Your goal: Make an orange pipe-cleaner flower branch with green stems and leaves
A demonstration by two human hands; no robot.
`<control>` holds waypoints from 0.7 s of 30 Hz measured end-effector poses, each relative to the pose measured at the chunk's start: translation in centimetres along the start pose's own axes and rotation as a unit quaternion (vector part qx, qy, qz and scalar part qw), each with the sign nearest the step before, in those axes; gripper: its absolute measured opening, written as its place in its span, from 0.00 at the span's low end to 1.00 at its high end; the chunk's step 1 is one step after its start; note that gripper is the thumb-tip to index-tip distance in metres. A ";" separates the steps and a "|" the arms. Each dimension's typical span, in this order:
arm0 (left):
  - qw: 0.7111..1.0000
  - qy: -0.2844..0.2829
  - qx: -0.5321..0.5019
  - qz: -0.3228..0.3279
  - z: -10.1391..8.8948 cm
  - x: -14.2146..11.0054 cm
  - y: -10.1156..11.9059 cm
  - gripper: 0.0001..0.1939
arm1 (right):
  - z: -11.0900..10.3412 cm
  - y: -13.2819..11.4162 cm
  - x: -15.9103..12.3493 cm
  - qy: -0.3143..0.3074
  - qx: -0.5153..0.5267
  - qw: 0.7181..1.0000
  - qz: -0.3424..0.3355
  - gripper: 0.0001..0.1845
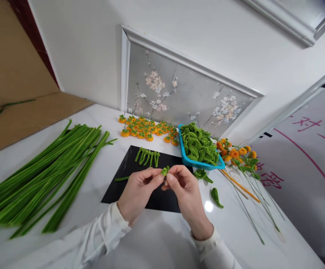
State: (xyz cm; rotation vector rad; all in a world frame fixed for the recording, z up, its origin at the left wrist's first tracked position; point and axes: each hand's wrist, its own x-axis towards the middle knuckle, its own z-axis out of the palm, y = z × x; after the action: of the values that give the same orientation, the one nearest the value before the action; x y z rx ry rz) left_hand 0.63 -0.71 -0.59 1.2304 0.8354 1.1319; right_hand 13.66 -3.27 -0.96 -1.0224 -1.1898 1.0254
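Between my fingertips is a small curled green pipe cleaner, partly hidden by the thumbs. My left hand pinches it from the left, and my right hand pinches it from the right. Both hands are over a black mat. Several short green pipe cleaner pieces with knotted tops lie in a row on the mat's far part. A straight green pipe cleaner sticks out past the mat's left side, near my left hand.
Long green pipe cleaners spread across the left of the white table. Small orange pieces with green tops stand along the wall. A blue basket holds green leaf shapes; loose leaves lie nearby. Orange flowers with stems lie right.
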 end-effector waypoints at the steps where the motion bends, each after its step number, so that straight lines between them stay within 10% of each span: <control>1: 1.000 0.002 0.000 0.001 0.0 0.0 0.0 0.07 | 0.1 -0.1 0.0 0.001 -0.004 1.000 -0.001 0.09; 12: 0.994 -0.092 -0.049 -0.030 0.0 0.0 0.4 0.09 | -0.9 0.5 0.3 -0.050 0.065 0.996 0.033 0.09; 21: 0.991 -0.111 0.068 0.018 -0.6 0.3 0.6 0.13 | -0.8 0.2 0.0 -0.039 -0.081 0.995 -0.032 0.06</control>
State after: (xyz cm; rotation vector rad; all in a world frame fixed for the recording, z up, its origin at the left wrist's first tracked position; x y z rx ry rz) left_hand -0.02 -0.30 -0.07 1.4616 0.7320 0.9572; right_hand 14.40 -3.32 -1.20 -1.0705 -1.3795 0.9376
